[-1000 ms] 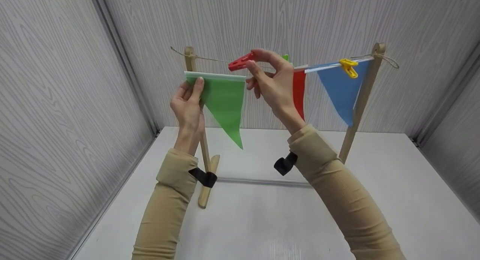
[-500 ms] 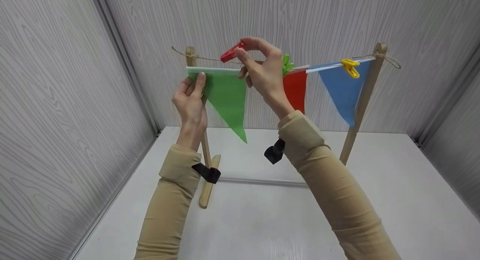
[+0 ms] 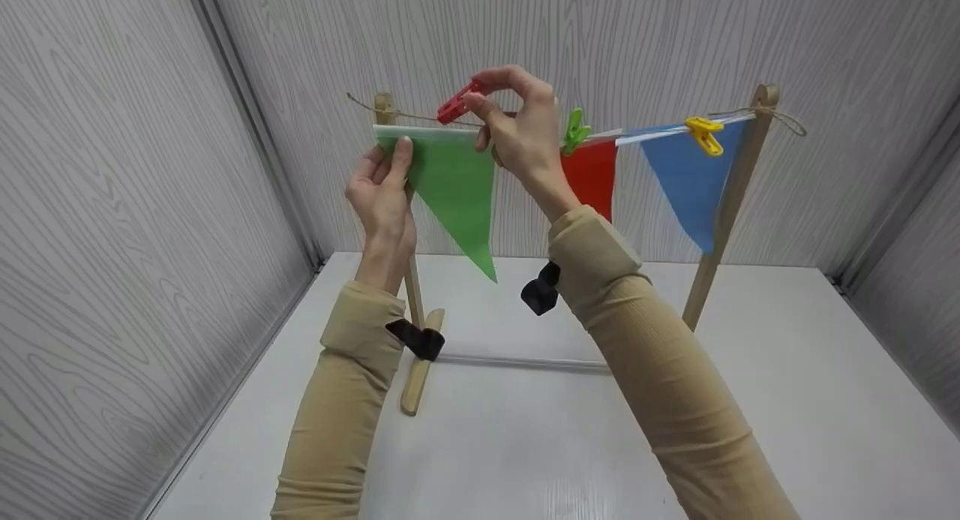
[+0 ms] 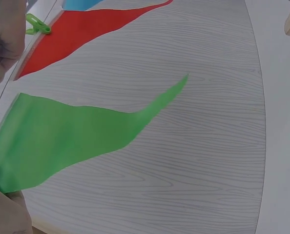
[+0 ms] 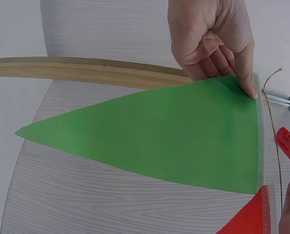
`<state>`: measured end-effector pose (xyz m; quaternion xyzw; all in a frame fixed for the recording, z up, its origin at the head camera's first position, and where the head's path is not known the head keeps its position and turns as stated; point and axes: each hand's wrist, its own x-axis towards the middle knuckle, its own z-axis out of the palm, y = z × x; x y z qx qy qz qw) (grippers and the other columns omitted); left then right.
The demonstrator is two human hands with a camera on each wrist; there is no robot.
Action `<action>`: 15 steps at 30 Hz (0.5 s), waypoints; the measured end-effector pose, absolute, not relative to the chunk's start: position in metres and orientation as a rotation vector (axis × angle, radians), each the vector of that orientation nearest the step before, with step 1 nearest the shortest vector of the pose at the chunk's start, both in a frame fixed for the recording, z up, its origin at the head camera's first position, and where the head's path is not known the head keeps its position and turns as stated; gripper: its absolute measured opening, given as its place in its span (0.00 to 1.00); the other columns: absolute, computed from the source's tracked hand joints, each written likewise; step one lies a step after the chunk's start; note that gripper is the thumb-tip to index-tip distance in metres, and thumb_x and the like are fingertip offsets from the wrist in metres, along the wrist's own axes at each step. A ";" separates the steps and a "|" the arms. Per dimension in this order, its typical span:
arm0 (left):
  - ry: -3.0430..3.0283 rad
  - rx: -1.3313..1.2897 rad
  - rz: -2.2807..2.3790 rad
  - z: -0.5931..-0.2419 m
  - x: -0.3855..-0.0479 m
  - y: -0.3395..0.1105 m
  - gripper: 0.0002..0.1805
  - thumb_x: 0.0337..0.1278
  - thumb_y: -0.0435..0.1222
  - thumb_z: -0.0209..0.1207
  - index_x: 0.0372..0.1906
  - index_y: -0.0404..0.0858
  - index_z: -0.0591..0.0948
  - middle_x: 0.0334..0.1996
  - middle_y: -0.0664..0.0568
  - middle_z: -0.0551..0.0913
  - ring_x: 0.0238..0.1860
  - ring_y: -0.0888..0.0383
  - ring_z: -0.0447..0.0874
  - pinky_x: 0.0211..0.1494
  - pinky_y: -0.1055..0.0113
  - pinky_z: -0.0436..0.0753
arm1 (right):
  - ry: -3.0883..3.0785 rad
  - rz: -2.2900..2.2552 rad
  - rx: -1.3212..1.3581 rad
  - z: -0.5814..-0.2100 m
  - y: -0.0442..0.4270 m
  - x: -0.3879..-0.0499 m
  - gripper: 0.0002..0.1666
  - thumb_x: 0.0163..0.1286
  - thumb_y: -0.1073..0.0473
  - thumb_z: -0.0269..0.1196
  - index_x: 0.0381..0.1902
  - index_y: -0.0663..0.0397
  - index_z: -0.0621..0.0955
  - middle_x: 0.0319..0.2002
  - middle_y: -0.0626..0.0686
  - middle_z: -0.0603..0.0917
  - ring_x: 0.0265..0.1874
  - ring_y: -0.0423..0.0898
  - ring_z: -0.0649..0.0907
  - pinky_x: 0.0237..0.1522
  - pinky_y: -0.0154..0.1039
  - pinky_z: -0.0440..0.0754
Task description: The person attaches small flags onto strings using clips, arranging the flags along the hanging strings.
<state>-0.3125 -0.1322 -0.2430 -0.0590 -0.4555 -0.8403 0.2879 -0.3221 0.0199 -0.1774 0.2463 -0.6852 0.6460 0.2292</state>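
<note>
My left hand (image 3: 382, 190) pinches a green triangular pennant (image 3: 459, 182) near its upper left corner, thumb in front and fingers behind. Its white top edge lies just below the twine (image 3: 416, 117), and its point hangs down. In the right wrist view the twine (image 5: 277, 165) runs alongside that edge, a small gap apart. Between thumb and forefinger, my right hand (image 3: 521, 122) holds a red clothespin (image 3: 457, 103) slightly above the twine. A red pennant (image 3: 591, 175) with a green clothespin (image 3: 575, 132) and a blue pennant (image 3: 686, 182) with a yellow clothespin (image 3: 703, 135) hang to the right.
Two wooden posts carry the twine: a left post (image 3: 384, 107) standing on a wooden foot (image 3: 421, 362), and a right post (image 3: 739, 175). A rod (image 3: 525, 362) runs low between them over the white tabletop (image 3: 517, 445). Wood-grain panels (image 3: 90, 242) enclose the sides and back.
Both hands have risen, bringing the green pennant's top edge closer to the twine. My right hand has also moved left with the red clothespin, uncovering the green clothespin and more of the red pennant.
</note>
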 end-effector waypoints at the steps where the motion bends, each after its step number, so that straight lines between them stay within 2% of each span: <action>1: -1.219 -0.152 -2.241 -0.243 -0.313 -0.132 0.22 0.66 0.32 0.62 0.61 0.24 0.75 0.52 0.40 0.83 0.53 0.53 0.85 0.64 0.61 0.83 | -1.896 1.767 0.668 -0.177 0.020 -0.323 0.16 0.67 0.63 0.68 0.51 0.63 0.82 0.45 0.54 0.81 0.11 0.39 0.75 0.12 0.29 0.68; 6: -1.234 -0.142 -2.225 -0.241 -0.313 -0.130 0.23 0.67 0.32 0.62 0.62 0.25 0.75 0.58 0.34 0.81 0.56 0.50 0.85 0.64 0.62 0.83 | -1.935 1.682 0.646 -0.176 0.022 -0.323 0.13 0.67 0.63 0.68 0.48 0.61 0.84 0.42 0.53 0.82 0.12 0.38 0.72 0.17 0.30 0.73; 15: -1.190 -0.127 -2.246 -0.238 -0.314 -0.129 0.22 0.67 0.32 0.61 0.61 0.25 0.75 0.56 0.35 0.82 0.55 0.51 0.85 0.63 0.63 0.83 | -1.956 1.645 0.617 -0.173 0.021 -0.322 0.07 0.68 0.63 0.67 0.43 0.58 0.85 0.38 0.49 0.82 0.13 0.38 0.70 0.18 0.30 0.71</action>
